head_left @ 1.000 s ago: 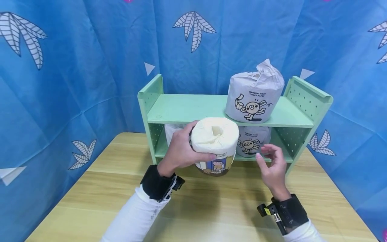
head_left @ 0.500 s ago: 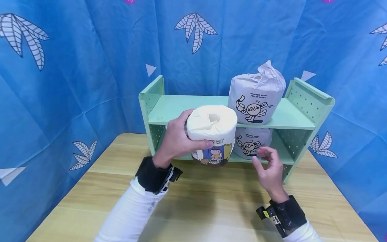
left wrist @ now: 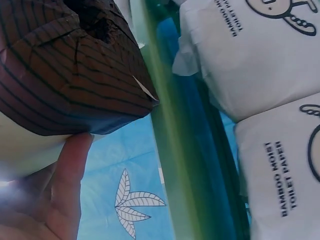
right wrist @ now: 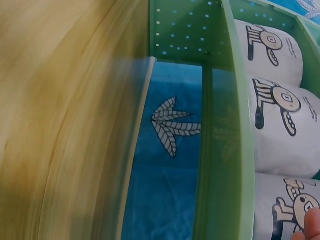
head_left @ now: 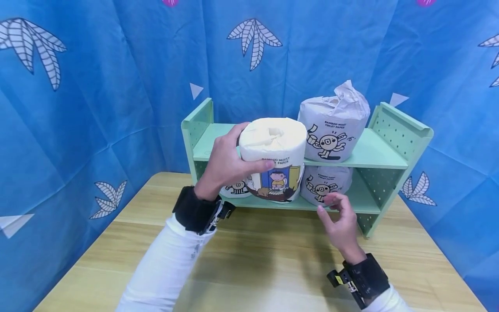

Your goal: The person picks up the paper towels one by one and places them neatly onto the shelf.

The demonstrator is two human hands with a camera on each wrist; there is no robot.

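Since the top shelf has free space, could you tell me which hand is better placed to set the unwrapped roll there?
Probably the left hand: its grip already holds the unwrapped roll level with the top shelf. The right hand is empty, lower down.

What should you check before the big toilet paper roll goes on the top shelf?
1. Left hand has a firm grip round the toilet paper roll: ok.
2. Roll upright, hole facing up: ok.
3. Bare space on the top shelf, left of the wrapped roll: ok.
4. Roll lifted high enough to clear the shelf edge: cannot tell.
5. Right hand holds nothing and is out of the roll's way: ok.
6. Green rack standing steady on the table: cannot tell.
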